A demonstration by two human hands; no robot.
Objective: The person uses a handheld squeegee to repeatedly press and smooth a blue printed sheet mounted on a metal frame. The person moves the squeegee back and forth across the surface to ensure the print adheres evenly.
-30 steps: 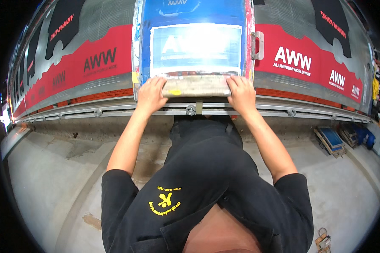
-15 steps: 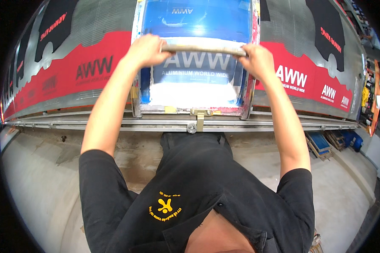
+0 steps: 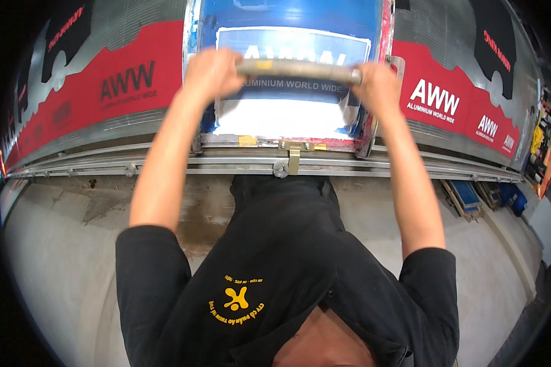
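Note:
Both of my hands grip a long squeegee [image 3: 309, 71] laid crosswise over a blue printing screen [image 3: 239, 18]. My left hand [image 3: 213, 74] is closed round its left end, slightly blurred. Round the right end, my right hand [image 3: 378, 87] is closed too. Pale lettering shows on the mesh, partly behind the squeegee. A thick band of white ink [image 3: 281, 117] lies on the mesh between the squeegee and the near edge of the frame. The squeegee's lower edge is hidden from me.
Red printed fabric panels [image 3: 434, 92] and black garment pieces [image 3: 493, 43] lie on the long table on both sides. A metal rail [image 3: 226, 164] with a brass-coloured bracket [image 3: 294, 160] runs along its near edge. Small blue screens [image 3: 465, 194] stand on the floor at right.
Both hands have drawn the squeegee over the screen toward me. Much of the lettering formerly on its near side is now beyond it. My view has shifted slightly.

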